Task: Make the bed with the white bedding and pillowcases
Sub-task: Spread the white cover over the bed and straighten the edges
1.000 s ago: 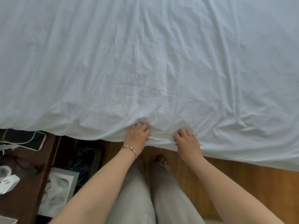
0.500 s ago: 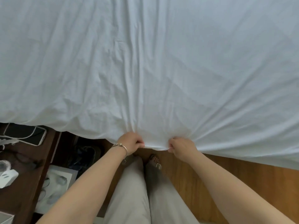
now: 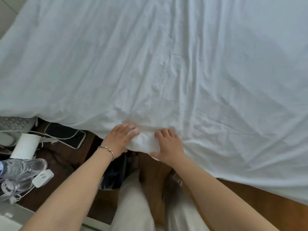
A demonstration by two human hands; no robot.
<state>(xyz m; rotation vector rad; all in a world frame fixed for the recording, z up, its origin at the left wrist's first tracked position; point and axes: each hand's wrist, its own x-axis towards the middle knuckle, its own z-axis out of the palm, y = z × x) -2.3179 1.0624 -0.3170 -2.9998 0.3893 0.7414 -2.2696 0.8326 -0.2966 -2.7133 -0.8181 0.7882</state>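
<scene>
A wrinkled white sheet covers the bed and fills most of the view, its near edge hanging over the side. My left hand, with a thin bracelet on the wrist, and my right hand sit close together at that near edge. Between them a bunched fold of the sheet's edge is held, fingers on top and thumbs under it. Creases fan out across the sheet from this spot.
A dark wooden bedside table stands at the left with a phone, a white box, a clear plastic bottle, a white charger and cables. Wooden floor shows at the lower right. My legs are below.
The hands went from pulling the sheet's edge taut toward me to gripping a bunched fold at the bed's edge. The view shifted, showing more of the bedside table.
</scene>
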